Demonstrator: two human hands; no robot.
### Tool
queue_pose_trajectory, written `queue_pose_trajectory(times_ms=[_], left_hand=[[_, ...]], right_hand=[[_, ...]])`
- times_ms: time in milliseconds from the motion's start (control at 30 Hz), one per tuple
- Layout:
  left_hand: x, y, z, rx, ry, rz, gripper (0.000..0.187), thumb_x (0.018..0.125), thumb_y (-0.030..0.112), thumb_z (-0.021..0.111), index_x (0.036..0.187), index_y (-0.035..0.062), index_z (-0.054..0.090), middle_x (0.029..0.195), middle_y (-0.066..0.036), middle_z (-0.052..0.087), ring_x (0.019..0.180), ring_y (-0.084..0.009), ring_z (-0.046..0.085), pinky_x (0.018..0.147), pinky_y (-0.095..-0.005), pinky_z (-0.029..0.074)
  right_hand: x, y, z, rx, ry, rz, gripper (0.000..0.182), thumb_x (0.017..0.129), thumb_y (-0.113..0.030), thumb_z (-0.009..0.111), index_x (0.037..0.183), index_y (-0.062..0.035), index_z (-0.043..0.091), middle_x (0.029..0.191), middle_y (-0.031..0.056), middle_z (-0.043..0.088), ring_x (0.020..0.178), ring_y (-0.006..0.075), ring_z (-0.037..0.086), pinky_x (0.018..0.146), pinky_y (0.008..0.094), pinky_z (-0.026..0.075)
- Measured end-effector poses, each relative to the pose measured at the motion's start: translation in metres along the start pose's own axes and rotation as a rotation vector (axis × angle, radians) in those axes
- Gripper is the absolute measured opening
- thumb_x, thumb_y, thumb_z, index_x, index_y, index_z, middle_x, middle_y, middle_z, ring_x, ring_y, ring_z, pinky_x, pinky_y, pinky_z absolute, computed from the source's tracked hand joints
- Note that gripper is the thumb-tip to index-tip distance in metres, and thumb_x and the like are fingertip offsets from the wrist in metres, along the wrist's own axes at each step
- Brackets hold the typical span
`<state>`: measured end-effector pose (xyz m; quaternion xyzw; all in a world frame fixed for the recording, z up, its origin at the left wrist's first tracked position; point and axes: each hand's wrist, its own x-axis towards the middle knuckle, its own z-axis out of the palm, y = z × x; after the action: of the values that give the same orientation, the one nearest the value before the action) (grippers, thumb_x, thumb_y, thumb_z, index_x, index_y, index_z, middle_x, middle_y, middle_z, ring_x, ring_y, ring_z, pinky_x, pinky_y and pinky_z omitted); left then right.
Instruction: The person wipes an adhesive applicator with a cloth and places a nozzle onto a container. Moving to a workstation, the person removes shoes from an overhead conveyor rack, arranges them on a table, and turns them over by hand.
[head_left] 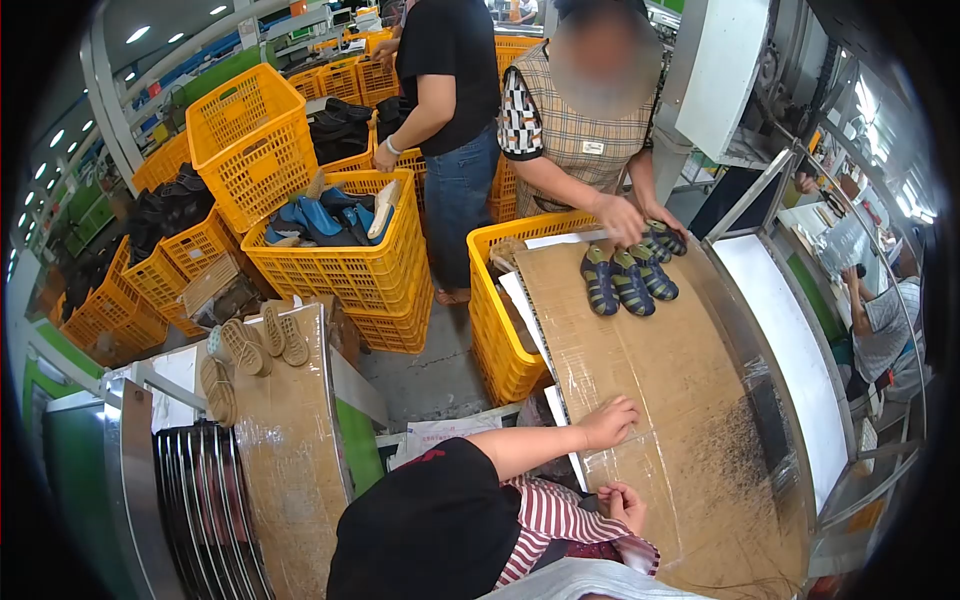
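My left hand point(608, 422) rests on the cardboard-covered table point(700, 400), its fingers curled in with nothing visible in them. Closer to my body, my right hand point(622, 505) lies at the table's near edge, fingers folded together and also showing nothing held. Striped cloth point(555, 525) lies beside it. Farther along the same table stand several dark blue and green closed-toe sandals point(630, 283), well away from both of my hands. A co-worker's hand point(622, 218) reaches over those sandals, and that person's other hand touches the rearmost one.
Yellow crates point(505, 330) stand left of the table; one stack point(340, 265) holds blue shoes point(330, 220). Several tan soles point(245, 345) lie on a side bench point(285, 430) at left. A person in black point(450, 100) stands behind. A metal frame runs along the right.
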<state>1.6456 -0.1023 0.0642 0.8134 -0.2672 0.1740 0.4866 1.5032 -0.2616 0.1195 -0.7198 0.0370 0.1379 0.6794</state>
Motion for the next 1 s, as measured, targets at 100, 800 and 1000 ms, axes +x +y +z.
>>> queue_pose_trajectory(times_ms=[100,800,1000], left_hand=[[0.0001,0.0017,-0.0006,0.025,0.025,0.008,0.012,0.075,-0.001,0.054,0.086,0.0024,0.058,0.101,-0.011,0.055,0.100,-0.0305,0.050,0.089,-0.0387,0.042],[-0.0004,-0.0007,0.0003,0.021,0.018,0.019,0.011,0.076,-0.001,0.054,0.086,0.0025,0.058,0.101,-0.011,0.055,0.101,-0.0308,0.050,0.089,-0.0390,0.041],[-0.0004,-0.0003,-0.0001,0.020,0.019,0.018,0.011,0.076,-0.001,0.053,0.085,0.0024,0.058,0.101,-0.011,0.055,0.100,-0.0306,0.050,0.089,-0.0390,0.041]], right_hand=[[0.0019,0.0051,-0.0002,0.016,0.002,0.004,0.016,0.093,0.000,0.046,0.098,0.0065,0.061,0.085,0.0097,0.066,0.078,0.0136,0.062,0.075,0.0258,0.051],[-0.0004,0.0018,0.0037,0.004,-0.011,-0.040,0.017,0.093,0.001,0.045,0.098,0.0064,0.060,0.086,0.0102,0.065,0.079,0.0143,0.062,0.076,0.0272,0.052],[-0.0004,0.0020,0.0035,-0.008,-0.003,-0.036,0.017,0.093,0.002,0.044,0.098,0.0065,0.060,0.086,0.0106,0.065,0.078,0.0146,0.062,0.076,0.0275,0.052]])
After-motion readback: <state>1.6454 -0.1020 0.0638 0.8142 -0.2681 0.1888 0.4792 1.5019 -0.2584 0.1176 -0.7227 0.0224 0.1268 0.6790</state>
